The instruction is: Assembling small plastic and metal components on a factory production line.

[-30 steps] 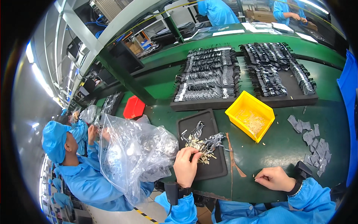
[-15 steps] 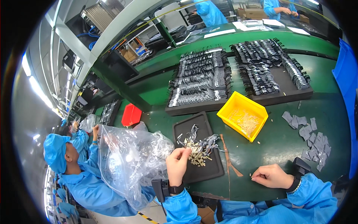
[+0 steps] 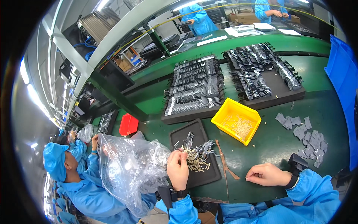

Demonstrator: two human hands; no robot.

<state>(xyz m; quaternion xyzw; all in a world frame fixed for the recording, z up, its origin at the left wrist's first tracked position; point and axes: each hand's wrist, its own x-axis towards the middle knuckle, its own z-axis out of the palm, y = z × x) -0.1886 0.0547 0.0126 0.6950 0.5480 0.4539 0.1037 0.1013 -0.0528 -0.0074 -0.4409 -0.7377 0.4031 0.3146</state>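
"Left to right, what's there?"
"The left hand (image 3: 178,172), thumb and fingers pressed together; their hold is unclear."
"The gold-ended parts (image 3: 197,163)?"
"Heaped on the black tray (image 3: 204,179), just right of it, pointing every way."
"Right hand (image 3: 266,174)?"
"Farther off, fingertips together, contents hidden."

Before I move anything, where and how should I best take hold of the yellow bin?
The yellow bin is probably best pinched at its near wall, with the right hand coming from the near side: its top is open, that wall faces you, and its rim stands above the small pieces.
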